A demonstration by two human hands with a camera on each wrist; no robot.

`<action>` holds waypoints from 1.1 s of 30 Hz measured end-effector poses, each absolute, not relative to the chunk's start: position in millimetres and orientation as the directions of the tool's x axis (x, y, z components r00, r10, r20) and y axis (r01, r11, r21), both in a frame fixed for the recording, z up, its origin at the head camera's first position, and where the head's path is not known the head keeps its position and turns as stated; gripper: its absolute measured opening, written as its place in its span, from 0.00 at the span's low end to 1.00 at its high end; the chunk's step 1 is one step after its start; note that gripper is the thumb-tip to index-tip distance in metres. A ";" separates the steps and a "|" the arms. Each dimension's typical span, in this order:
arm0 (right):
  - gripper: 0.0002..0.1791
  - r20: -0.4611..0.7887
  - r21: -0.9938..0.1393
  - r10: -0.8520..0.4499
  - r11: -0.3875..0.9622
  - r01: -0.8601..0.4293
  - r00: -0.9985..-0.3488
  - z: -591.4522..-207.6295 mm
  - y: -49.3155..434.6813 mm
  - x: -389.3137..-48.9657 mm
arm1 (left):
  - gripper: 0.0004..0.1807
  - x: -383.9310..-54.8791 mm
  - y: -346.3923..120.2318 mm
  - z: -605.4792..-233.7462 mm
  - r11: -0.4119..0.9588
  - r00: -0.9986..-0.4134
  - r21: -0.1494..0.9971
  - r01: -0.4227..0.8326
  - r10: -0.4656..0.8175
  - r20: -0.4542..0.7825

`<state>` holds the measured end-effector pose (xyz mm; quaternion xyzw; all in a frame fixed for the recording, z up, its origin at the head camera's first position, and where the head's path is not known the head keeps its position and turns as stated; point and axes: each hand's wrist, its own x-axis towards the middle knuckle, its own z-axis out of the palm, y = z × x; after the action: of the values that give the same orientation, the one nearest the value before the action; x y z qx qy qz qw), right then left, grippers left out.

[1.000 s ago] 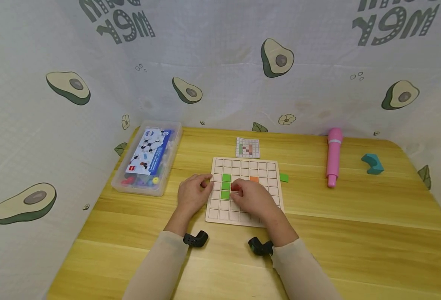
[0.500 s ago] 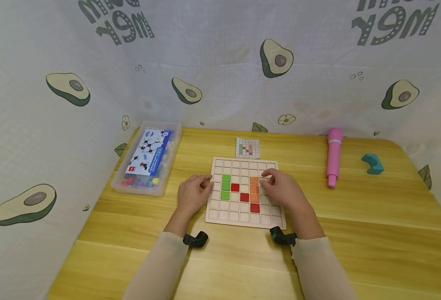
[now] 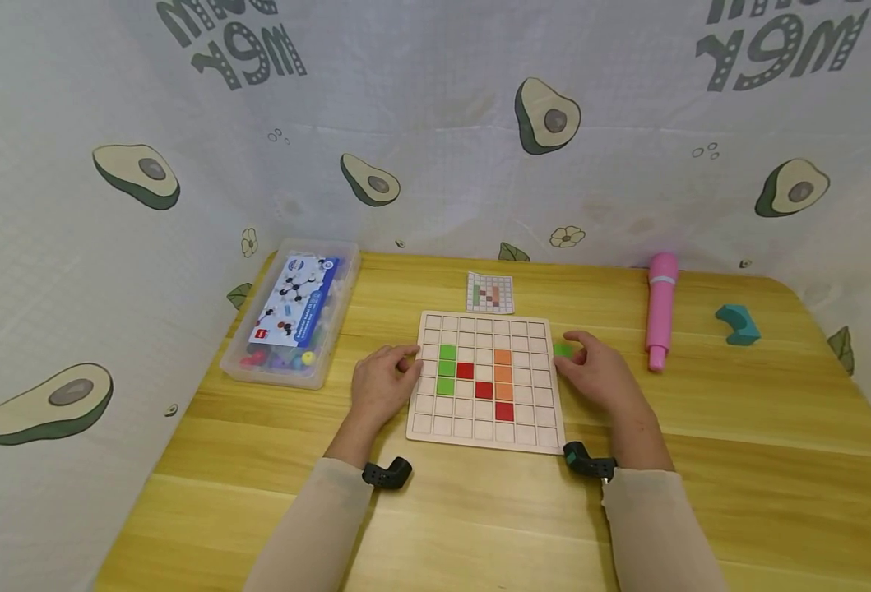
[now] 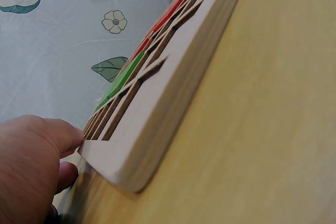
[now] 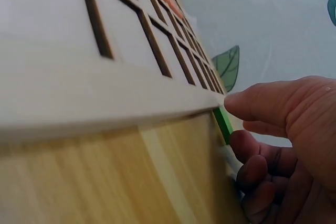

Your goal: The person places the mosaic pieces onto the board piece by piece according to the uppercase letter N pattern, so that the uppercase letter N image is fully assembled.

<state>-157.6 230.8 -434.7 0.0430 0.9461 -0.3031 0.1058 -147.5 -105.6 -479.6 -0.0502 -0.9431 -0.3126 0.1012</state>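
Observation:
In the head view a wooden grid board (image 3: 488, 427) lies on the table with square tiles in its cells. Green tiles (image 3: 446, 368) form a column on the left, orange tiles (image 3: 503, 374) stand in another column, and red tiles (image 3: 483, 390) run diagonally. At the board's left edge rests my left hand (image 3: 383, 383), a fingertip (image 4: 73, 136) touching its side. Just past the right edge, my right hand (image 3: 596, 372) has thumb and forefinger spread on either side of a loose green tile (image 5: 223, 123), which lies partly hidden against the board.
Behind the board lies a small pattern card (image 3: 490, 293). A clear plastic box (image 3: 317, 374) with colourful parts stands at the left. Farther right are a pink microphone-shaped toy (image 3: 660, 316) and a teal curved block (image 3: 738, 325). A patterned curtain (image 3: 450, 197) closes off the back.
My right hand has moved right from over the board's middle to the loose green tile, uncovering the red and orange tiles. The left hand stays at the board's edge.

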 end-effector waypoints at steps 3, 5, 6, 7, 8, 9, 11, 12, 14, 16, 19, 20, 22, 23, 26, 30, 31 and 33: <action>0.35 -0.237 -0.556 0.020 0.817 0.153 -0.971 -435.2 232.8 -157.0 | 0.16 -146.9 -105.7 -479.4 0.798 -0.975 0.581 0.156 0.032 0.218; 0.33 -0.235 -0.549 0.016 0.823 0.146 -0.972 -436.1 233.1 -157.3 | 0.16 -146.7 -105.8 -479.5 0.800 -0.977 0.580 0.152 0.031 0.213; 0.32 -0.233 -0.546 0.014 0.826 0.142 -0.972 -436.8 233.1 -157.4 | 0.16 -146.6 -105.8 -479.6 0.801 -0.977 0.580 0.150 0.031 0.210; 0.31 -0.228 -0.542 0.010 0.829 0.135 -0.974 -437.3 233.1 -157.4 | 0.16 -146.6 -105.9 -479.7 0.802 -0.977 0.579 0.148 0.030 0.209; 0.30 -0.221 -0.537 0.005 0.834 0.126 -0.975 -437.9 233.2 -157.5 | 0.16 -146.6 -105.8 -479.7 0.803 -0.978 0.578 0.147 0.030 0.207; 0.29 -0.212 -0.536 -0.002 0.836 0.115 -0.977 -438.4 233.6 -157.6 | 0.17 -146.6 -105.9 -479.7 0.803 -0.978 0.577 0.147 0.030 0.207; 0.27 -0.196 -0.531 -0.005 0.841 0.102 -0.981 -439.0 233.5 -157.5 | 0.17 -146.8 -105.9 -479.5 0.804 -0.978 0.576 0.147 0.030 0.208; 0.27 -0.191 -0.531 -0.005 0.842 0.099 -0.982 -439.5 233.9 -157.8 | 0.17 -146.9 -105.9 -479.3 0.804 -0.978 0.577 0.148 0.030 0.209; 0.27 -0.195 -0.532 -0.001 0.840 0.105 -0.981 -439.1 234.1 -157.6 | 0.17 -147.1 -105.9 -479.1 0.803 -0.977 0.577 0.148 0.029 0.210; 0.28 -0.212 -0.539 0.011 0.833 0.126 -0.977 -437.7 234.1 -157.1 | 0.16 -147.3 -105.8 -479.0 0.803 -0.977 0.578 0.148 0.028 0.211; 0.29 -0.236 -0.539 0.022 0.829 0.150 -0.972 -436.5 235.7 -156.7 | 0.16 -147.3 -105.9 -479.0 0.803 -0.977 0.577 0.146 0.027 0.210; 0.29 -0.239 -0.539 0.022 0.828 0.152 -0.971 -436.1 236.4 -156.5 | 0.16 -147.3 -106.0 -479.0 0.804 -0.978 0.577 0.145 0.027 0.208; 0.28 -0.238 -0.538 0.015 0.830 0.145 -0.971 -435.9 237.9 -156.2 | 0.16 -147.1 -106.0 -479.3 0.804 -0.978 0.577 0.143 0.027 0.206; 0.27 -0.235 -0.536 0.012 0.832 0.140 -0.972 -436.1 238.4 -156.1 | 0.16 -147.1 -106.0 -479.5 0.804 -0.978 0.578 0.143 0.027 0.205; 0.25 -0.235 -0.542 0.013 0.828 0.142 -0.972 -435.7 238.6 -155.7 | 0.16 -147.0 -106.0 -480.0 0.803 -0.978 0.578 0.147 0.029 0.209; 0.24 -0.241 -0.546 0.026 0.823 0.158 -0.970 -435.3 237.8 -155.1 | 0.16 -147.4 -106.1 -480.3 0.804 -0.977 0.576 0.150 0.031 0.212; 0.23 -0.242 -0.546 0.028 0.822 0.160 -0.970 -435.2 237.6 -155.0 | 0.16 -147.5 -106.1 -480.2 0.805 -0.977 0.574 0.150 0.031 0.212; 0.23 -0.240 -0.545 0.029 0.823 0.159 -0.970 -434.8 237.1 -154.4 | 0.17 -147.7 -106.1 -480.4 0.804 -0.977 0.575 0.150 0.032 0.210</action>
<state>-154.4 237.1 -434.8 0.0496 0.9483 -0.2930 0.1112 -147.7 -106.1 -480.4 -0.0484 -0.9450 -0.3090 0.0953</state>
